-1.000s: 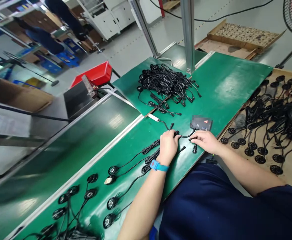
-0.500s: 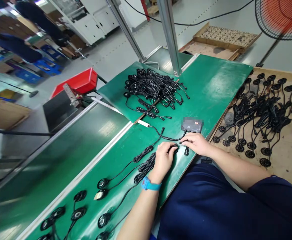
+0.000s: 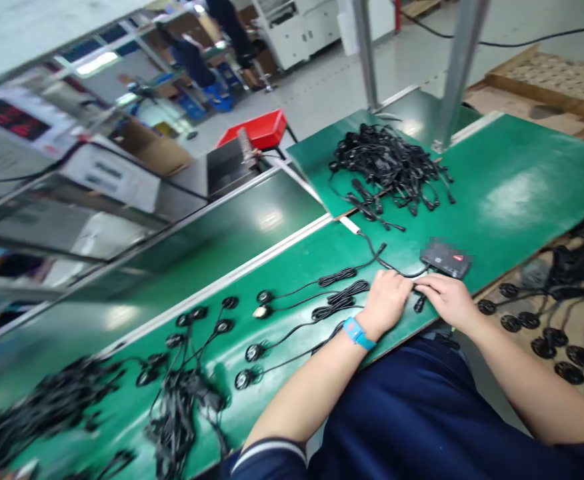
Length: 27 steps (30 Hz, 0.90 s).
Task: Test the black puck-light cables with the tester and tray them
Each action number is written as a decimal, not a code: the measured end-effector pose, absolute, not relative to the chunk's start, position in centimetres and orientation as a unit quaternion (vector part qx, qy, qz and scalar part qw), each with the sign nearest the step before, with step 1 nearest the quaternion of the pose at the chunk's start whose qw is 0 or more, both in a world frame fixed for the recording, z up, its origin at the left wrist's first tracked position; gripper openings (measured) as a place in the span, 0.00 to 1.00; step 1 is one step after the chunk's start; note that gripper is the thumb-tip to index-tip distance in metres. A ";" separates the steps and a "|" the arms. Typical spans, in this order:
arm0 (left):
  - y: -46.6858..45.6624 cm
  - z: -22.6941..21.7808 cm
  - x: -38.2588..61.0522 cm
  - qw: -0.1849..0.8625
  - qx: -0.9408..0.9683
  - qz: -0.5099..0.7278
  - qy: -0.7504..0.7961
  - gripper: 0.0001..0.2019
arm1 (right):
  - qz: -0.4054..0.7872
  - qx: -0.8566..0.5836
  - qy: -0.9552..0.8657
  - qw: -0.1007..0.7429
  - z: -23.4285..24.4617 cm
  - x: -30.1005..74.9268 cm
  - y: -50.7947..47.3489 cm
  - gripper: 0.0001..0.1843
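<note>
This is a factory workshop, by the look of it an electronics assembly line. A long green bench (image 3: 537, 160) carries heaps of matching black cables (image 3: 387, 160), with metal posts (image 3: 459, 73) at its far side and what looks like a conveyor (image 3: 292, 207) alongside. Across the grey floor (image 3: 322, 90), two people (image 3: 192, 60) in dark clothes are in a further work area, one on a blue stool (image 3: 221, 100), near white cabinets (image 3: 297, 37). A red bin (image 3: 259, 130) stands beyond the conveyor; a display (image 3: 15, 120) shows red digits.
</note>
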State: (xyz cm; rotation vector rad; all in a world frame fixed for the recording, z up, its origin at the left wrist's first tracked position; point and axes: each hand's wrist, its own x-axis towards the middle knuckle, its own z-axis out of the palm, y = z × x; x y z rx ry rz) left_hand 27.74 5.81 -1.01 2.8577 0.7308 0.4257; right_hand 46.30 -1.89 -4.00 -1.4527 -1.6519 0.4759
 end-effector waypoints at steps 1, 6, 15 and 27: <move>5.7 -1.1 28.0 0.080 0.955 0.145 0.247 0.14 | 0.188 -0.585 -0.665 0.426 -4.1 46.6 -1.8 0.12; 6.0 -1.8 28.9 0.103 0.946 0.144 0.270 0.10 | 0.155 -0.597 -0.671 0.412 -5.1 47.9 -1.3 0.12; 6.2 -2.1 29.1 0.096 0.952 0.157 0.244 0.08 | 0.164 -0.619 -0.663 0.387 -5.8 49.0 -1.2 0.17; 5.9 2.3 15.2 0.030 0.828 0.343 0.444 0.21 | 0.005 -0.645 -0.608 0.463 -4.2 47.7 -4.5 0.15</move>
